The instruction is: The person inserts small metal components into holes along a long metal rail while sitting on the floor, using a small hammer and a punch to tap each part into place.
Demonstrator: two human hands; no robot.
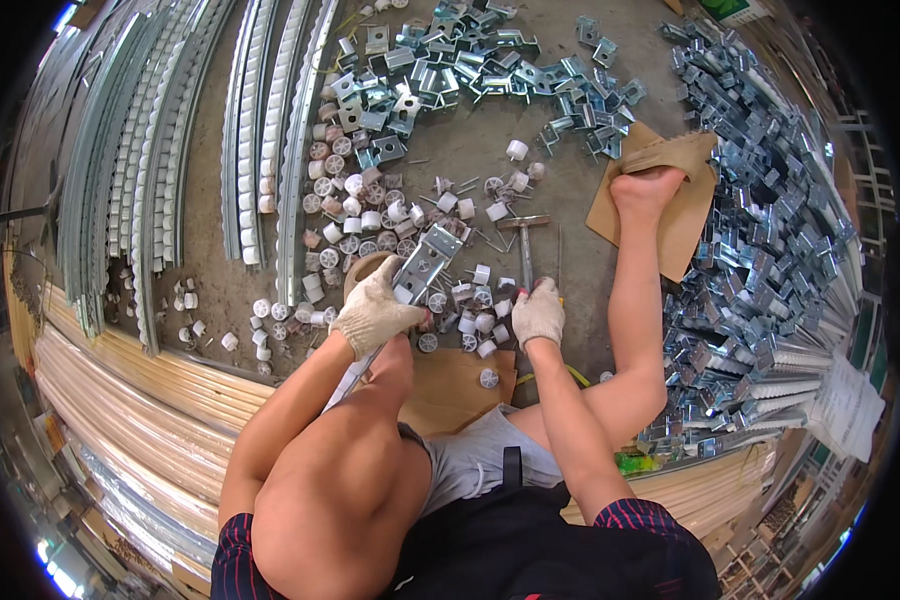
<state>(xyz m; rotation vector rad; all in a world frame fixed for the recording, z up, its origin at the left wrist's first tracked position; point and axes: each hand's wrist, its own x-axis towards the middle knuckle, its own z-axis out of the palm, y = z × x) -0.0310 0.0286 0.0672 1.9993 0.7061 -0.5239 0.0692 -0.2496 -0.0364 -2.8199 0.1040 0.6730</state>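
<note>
My left hand [375, 312], in a cream knit glove, is closed on a metal rail [350, 384] that runs down past my leg. At the rail's far end, just beyond my fingers, is a silver bracket plate with holes [428, 262]. My right hand [539, 314], gloved too, is wrapped round the lower handle of a hammer [526, 252], whose head points away from me. Beside the hammer lies a thin metal rod [560, 255]. White plastic wheels [370, 220] lie scattered around the bracket, along with several loose pins [467, 186].
Long metal rails with white wheels [250, 150] lie at the far left. Loose metal brackets [470, 60] spread across the far floor. A large bracket pile [740, 240] rises on the right. My foot rests on cardboard [685, 245]. Wrapped lengths [140, 400] lie near left.
</note>
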